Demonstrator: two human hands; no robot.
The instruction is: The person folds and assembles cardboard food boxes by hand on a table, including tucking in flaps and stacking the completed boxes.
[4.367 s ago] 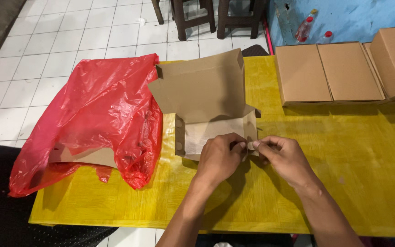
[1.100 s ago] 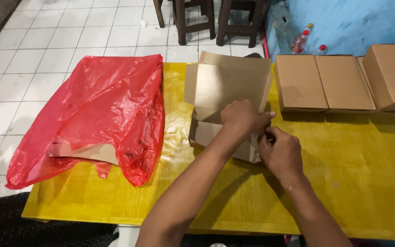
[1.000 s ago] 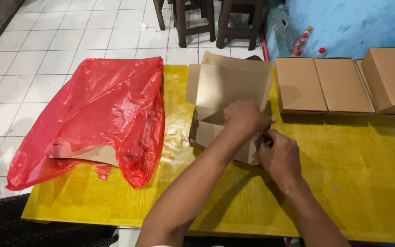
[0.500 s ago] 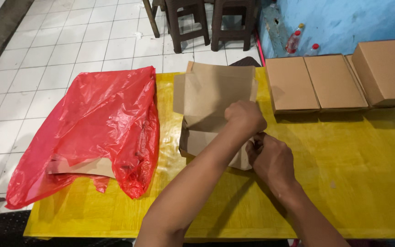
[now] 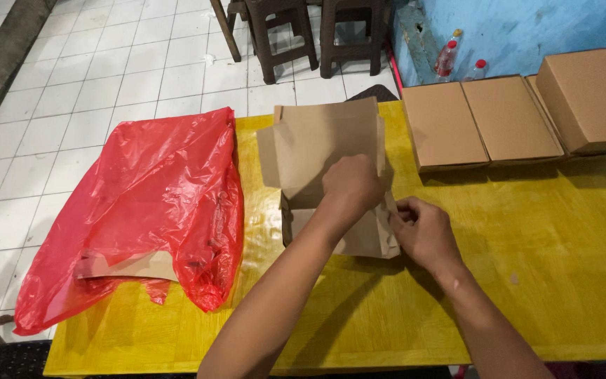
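Mid-fold on the half-formed cardboard box (image 5: 331, 189) — left hand (image 5: 351, 188) presses inside, right hand (image 5: 423, 231) pinches its side flap; tucking needs a steady wall

Lighting is even and moderately bright from overhead. The forearms cast soft shadows on the yellow table (image 5: 541, 281). Focus is sharp, with slight wide-angle distortion at the edges.
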